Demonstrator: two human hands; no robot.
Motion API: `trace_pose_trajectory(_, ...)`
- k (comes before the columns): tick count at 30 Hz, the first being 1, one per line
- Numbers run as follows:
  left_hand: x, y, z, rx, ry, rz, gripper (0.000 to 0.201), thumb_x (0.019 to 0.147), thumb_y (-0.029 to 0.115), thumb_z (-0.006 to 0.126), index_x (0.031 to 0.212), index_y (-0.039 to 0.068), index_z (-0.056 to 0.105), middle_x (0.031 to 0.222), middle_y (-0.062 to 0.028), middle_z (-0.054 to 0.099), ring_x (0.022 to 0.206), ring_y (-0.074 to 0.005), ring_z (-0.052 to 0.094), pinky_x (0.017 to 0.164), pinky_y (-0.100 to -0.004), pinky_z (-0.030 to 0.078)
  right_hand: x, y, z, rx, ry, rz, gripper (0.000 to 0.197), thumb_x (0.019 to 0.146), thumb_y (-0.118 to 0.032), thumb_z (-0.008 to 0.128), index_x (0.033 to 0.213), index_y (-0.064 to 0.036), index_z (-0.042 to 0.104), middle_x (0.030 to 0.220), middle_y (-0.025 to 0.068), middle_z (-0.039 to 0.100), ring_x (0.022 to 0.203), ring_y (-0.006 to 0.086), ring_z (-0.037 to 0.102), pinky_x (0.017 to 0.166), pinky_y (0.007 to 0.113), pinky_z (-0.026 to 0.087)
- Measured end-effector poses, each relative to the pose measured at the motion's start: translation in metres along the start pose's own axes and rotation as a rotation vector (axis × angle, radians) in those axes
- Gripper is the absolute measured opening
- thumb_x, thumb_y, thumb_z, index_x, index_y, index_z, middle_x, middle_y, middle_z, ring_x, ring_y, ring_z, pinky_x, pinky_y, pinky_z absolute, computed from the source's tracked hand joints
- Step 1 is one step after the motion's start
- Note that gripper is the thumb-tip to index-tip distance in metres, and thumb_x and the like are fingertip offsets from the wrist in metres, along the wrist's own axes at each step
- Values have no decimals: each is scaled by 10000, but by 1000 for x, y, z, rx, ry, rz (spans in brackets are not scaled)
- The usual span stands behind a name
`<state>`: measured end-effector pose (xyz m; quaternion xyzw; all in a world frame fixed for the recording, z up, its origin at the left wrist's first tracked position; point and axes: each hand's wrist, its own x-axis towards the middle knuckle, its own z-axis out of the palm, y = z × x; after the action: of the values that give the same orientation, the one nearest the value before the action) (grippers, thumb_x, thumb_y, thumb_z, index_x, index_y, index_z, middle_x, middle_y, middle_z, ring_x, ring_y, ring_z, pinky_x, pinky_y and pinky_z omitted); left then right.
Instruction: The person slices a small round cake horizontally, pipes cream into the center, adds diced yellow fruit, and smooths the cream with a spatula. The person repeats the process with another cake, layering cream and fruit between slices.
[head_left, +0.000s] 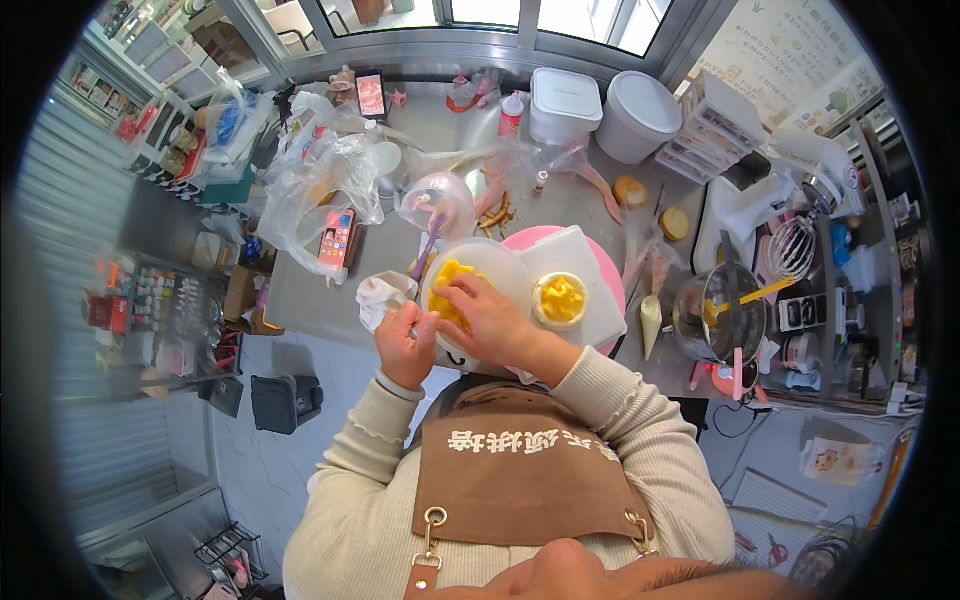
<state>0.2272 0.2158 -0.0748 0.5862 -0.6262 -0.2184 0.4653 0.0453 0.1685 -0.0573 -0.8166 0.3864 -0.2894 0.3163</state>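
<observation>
Yellow fruit pieces (452, 272): in your white bowl (507, 268), visible patch's long axis near-to-far
Right hand (492, 318): bent over them, can't tell whether gripping
Left hand (407, 346): curled beside the bowl, grip unclear

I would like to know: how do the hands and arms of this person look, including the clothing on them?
Both the left hand and right hand are ungloved. The left sleeve and right sleeve are cream, ribbed knit. A pale band circles the left wrist; whether bracelet or cuff is unclear.
</observation>
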Motion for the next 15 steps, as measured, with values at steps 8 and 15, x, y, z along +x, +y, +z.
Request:
trace_pose_trajectory(8,4,-5,-4,216,-22,70,391,980,344,677,731,74,541,647,-122,552,614,-362,538,576,-459,410,13,-7,43,713,-17,496,354,1080,-321,527,1194,-1,625,1129,127,676,1028,210,647,919,353,511)
trace_pose_trajectory(15,7,-5,2,269,4,82,417,986,380,678,719,91,541,612,-119,544,570,-371,537,543,-468,403,30,-8,50,1059,150,744,385,1097,-390,510,1017,-32,627,921,41,628,858,134,567,779,320,485)
